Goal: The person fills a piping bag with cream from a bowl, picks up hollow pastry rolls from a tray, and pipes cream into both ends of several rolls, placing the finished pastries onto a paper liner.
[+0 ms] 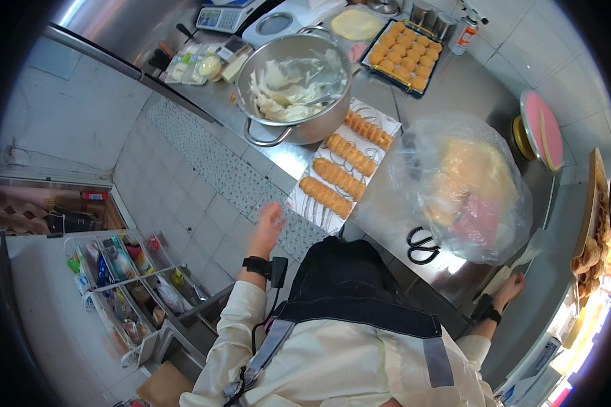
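Note:
My left hand (270, 222) hangs over the floor, just left of the white patterned board (331, 222). It looks slightly blurred, with its fingers loosely bent and nothing in it. Several ridged golden pastry rolls (337, 181) lie in a row on that board. At the right, my right hand (510, 289) is by the counter's edge, next to a pale thin sheet (500, 277); whether it grips the sheet cannot be told. Black-handled scissors (421, 246) rest near the counter's front edge. Beside them is a clear plastic bag (468, 188) with yellowish and pink contents.
A large steel pot (315, 133) holds whitish cream and a utensil. Behind stand a black tray (421, 92) of small round pastries, a torch canister (463, 36) and a digital scale (223, 19). A pink round turntable (538, 127) leans at right; a divided drawer (137, 280) is at left.

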`<state>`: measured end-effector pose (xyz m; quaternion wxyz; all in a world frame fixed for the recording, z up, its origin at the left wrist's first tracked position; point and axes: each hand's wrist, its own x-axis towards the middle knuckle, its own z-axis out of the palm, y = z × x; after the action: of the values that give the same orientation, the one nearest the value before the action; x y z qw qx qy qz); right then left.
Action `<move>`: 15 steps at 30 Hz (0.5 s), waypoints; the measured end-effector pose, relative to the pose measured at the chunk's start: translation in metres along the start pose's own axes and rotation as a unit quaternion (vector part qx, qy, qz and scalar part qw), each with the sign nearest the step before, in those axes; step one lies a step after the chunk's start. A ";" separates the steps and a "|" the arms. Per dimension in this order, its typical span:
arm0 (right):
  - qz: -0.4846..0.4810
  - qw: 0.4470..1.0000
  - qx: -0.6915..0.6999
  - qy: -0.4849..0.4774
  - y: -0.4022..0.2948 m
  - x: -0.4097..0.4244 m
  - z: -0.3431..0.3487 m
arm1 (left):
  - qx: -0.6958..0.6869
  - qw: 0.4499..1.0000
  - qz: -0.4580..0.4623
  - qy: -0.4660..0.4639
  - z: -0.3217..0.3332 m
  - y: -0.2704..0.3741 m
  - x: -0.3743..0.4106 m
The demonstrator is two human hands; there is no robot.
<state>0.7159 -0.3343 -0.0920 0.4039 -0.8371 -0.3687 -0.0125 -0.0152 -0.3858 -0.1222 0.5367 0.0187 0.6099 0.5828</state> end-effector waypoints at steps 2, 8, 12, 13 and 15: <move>-0.047 0.997 0.064 -0.015 -0.053 -0.037 -0.010 | -0.075 0.976 -0.135 -0.156 0.005 -0.016 -0.001; -0.198 0.956 0.072 -0.202 -0.159 -0.142 -0.026 | -0.052 0.939 -0.162 -0.300 0.030 -0.049 0.010; -0.227 0.931 0.032 -0.283 -0.214 -0.193 -0.024 | -0.127 0.949 -0.162 -0.237 0.054 -0.043 0.004; -0.247 0.921 0.022 -0.301 -0.219 -0.198 -0.022 | -0.121 0.948 -0.163 -0.245 0.057 -0.045 0.005; -0.275 0.903 0.042 -0.328 -0.229 -0.205 -0.021 | -0.110 0.946 -0.158 -0.261 0.060 -0.049 0.009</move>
<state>0.4285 -0.3815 0.0097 0.2755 -0.6410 -0.6964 0.1681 0.0517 -0.3543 -0.1482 0.7609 0.0142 0.3758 0.5288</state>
